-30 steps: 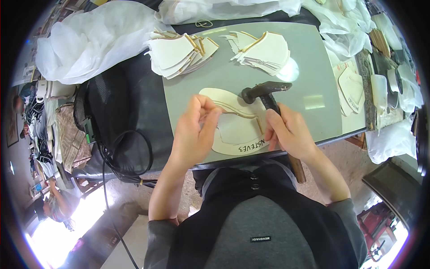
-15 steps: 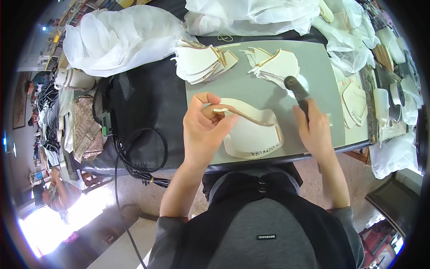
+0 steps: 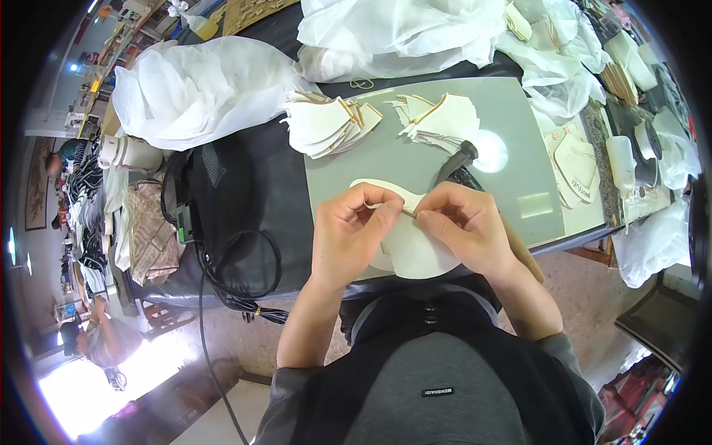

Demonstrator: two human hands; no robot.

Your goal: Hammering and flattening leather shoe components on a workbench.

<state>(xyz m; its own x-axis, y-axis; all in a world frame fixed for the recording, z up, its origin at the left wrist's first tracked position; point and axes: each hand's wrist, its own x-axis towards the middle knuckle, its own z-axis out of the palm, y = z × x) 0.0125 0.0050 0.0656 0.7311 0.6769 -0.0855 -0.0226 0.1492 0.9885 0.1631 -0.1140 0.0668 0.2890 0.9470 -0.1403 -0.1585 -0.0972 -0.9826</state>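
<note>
A white, curved flat panel (image 3: 419, 252) with a tan edge strip lies across the near side of the grey-green board (image 3: 512, 193). My left hand (image 3: 347, 230) pinches its upper edge between thumb and fingertips. Close beside it, my right hand (image 3: 475, 226) pinches the same edge, the fingertips of both hands almost meeting. Another pale panel (image 3: 371, 183) shows under and behind my fingers. A hammer (image 3: 461, 157) with a dark head rests on the board past my right hand; its wooden handle runs under my right wrist toward the front edge.
Two stacks of similar white pieces, a left stack (image 3: 322, 126) and a right stack (image 3: 449, 119), sit at the board's far side. White plastic bags (image 3: 200, 89) line the back. A coiled black cable (image 3: 252, 267) lies at left, and paper patterns (image 3: 577, 167) at right.
My right hand has let go of the hammer, now lying on the board, and moved left to pinch the panel's edge. The panel has turned and come nearer to me.
</note>
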